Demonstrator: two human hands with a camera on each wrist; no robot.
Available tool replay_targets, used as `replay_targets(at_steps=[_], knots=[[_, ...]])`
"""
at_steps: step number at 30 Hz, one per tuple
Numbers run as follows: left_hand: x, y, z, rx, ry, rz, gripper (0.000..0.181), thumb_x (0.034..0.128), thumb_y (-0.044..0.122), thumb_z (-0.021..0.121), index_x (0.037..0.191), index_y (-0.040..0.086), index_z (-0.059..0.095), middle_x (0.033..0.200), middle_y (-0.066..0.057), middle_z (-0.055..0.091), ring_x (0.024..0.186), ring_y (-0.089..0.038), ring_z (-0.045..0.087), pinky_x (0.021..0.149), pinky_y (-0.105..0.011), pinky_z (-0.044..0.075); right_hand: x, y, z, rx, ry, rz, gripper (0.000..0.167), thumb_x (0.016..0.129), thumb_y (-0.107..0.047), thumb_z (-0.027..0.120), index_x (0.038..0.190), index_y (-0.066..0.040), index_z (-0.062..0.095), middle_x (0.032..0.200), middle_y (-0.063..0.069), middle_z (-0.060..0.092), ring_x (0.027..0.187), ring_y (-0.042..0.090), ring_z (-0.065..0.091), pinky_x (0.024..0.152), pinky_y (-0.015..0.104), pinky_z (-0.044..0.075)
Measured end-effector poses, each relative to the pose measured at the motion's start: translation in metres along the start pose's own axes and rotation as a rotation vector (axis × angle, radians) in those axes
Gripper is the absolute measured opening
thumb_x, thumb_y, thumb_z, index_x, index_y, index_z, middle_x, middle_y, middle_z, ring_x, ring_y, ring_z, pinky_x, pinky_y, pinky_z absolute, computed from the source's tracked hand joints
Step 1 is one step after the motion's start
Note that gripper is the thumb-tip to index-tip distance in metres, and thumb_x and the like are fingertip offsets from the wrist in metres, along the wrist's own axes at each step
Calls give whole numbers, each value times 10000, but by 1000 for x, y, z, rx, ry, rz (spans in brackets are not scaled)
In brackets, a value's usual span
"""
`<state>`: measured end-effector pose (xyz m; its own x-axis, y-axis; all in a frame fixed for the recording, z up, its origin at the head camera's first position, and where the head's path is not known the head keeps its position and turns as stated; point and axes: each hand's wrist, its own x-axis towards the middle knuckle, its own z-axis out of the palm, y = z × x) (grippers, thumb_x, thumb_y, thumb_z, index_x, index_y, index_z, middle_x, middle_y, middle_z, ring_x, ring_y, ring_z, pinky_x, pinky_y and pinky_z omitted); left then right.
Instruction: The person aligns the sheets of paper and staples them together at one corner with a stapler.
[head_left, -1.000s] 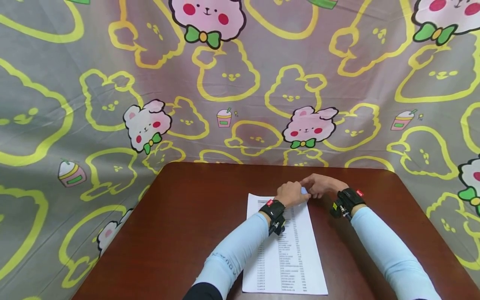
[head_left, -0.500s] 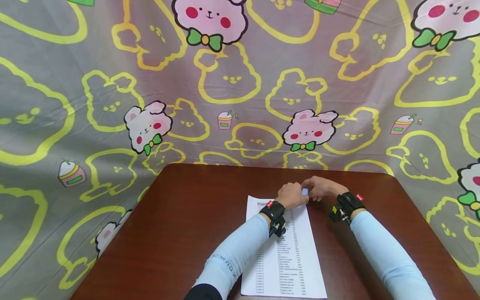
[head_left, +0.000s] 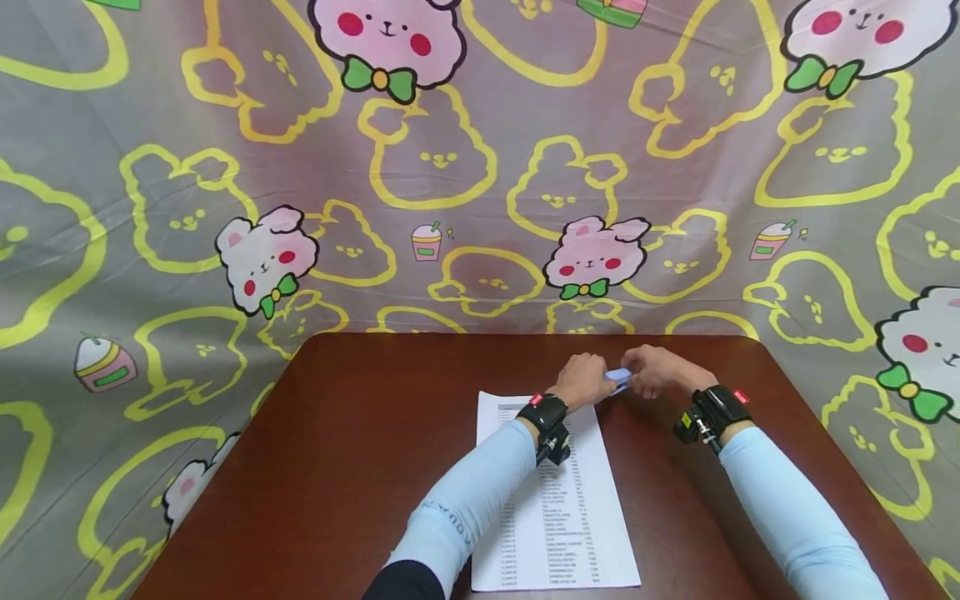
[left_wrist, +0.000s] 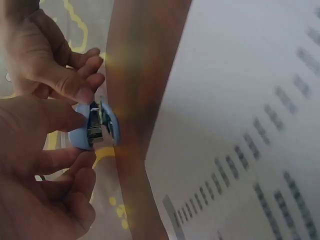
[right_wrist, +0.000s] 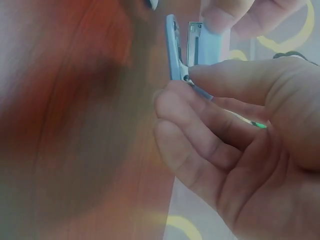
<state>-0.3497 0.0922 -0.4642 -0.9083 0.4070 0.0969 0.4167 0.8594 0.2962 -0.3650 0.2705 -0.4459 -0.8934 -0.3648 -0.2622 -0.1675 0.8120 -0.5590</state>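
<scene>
A small light-blue stapler (head_left: 619,377) is held above the table, just beyond the far right corner of a printed paper sheet (head_left: 558,525). My left hand (head_left: 582,381) grips one end of it between thumb and fingers. At the other end, my right hand (head_left: 654,370) pinches it with thumb and index finger, its other fingers curled below. In the right wrist view the stapler (right_wrist: 173,47) has its base and top part spread, with the metal staple channel showing. The left wrist view also shows metal between the blue halves of the stapler (left_wrist: 116,127).
The dark brown table (head_left: 360,467) runs back to a grey cloth (head_left: 480,183) with yellow outlines and rabbit faces. The paper lies flat under my left forearm. A camera band (head_left: 551,421) sits on my left wrist, another band (head_left: 716,412) on my right.
My hands have drawn slightly apart and shifted right of the paper's corner. More of the stapler now shows between them. The head view has turned a little to the right.
</scene>
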Motion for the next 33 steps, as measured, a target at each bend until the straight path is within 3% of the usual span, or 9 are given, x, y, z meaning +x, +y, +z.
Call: replay_targets(at_steps=[5, 11, 18, 28, 33], knots=[[3, 4, 1, 5, -30, 84, 169, 920, 292, 652, 920, 133, 708, 751, 48, 601, 629, -90, 519, 502, -196, 359, -7, 12, 0, -29, 17, 5, 213, 893, -34, 637, 1099, -17, 585, 702, 68, 628, 558, 168, 612, 532, 302, 530], [4, 6, 8, 60, -33, 108, 159, 901, 293, 667, 953, 156, 731, 825, 55, 668, 677, -93, 543, 538, -204, 378, -10, 22, 10, -39, 20, 12, 200, 895, -55, 658, 1084, -24, 601, 681, 50, 621, 543, 165, 610, 516, 287, 516], [6, -2, 14, 25, -39, 77, 143, 908, 272, 656, 975, 166, 727, 817, 57, 662, 669, -95, 531, 537, -205, 370, -3, 18, 17, -45, 28, 43, 204, 901, -68, 659, 1095, -24, 610, 692, 62, 628, 562, 183, 617, 530, 297, 522], [5, -6, 16, -9, -33, 17, 248, 936, 267, 631, 1141, 142, 693, 983, 24, 691, 749, -111, 556, 618, -215, 416, 4, 15, 18, -33, 29, 62, 196, 899, -38, 637, 1091, -22, 600, 706, 62, 602, 593, 189, 604, 558, 300, 523], [0, -6, 6, -46, 0, 12, 290, 958, 304, 590, 1188, 135, 641, 1021, 12, 696, 806, -115, 595, 684, -238, 466, -3, 16, 14, -33, 38, 82, 266, 898, -70, 641, 1150, -16, 577, 730, 78, 576, 599, 211, 577, 532, 297, 480]])
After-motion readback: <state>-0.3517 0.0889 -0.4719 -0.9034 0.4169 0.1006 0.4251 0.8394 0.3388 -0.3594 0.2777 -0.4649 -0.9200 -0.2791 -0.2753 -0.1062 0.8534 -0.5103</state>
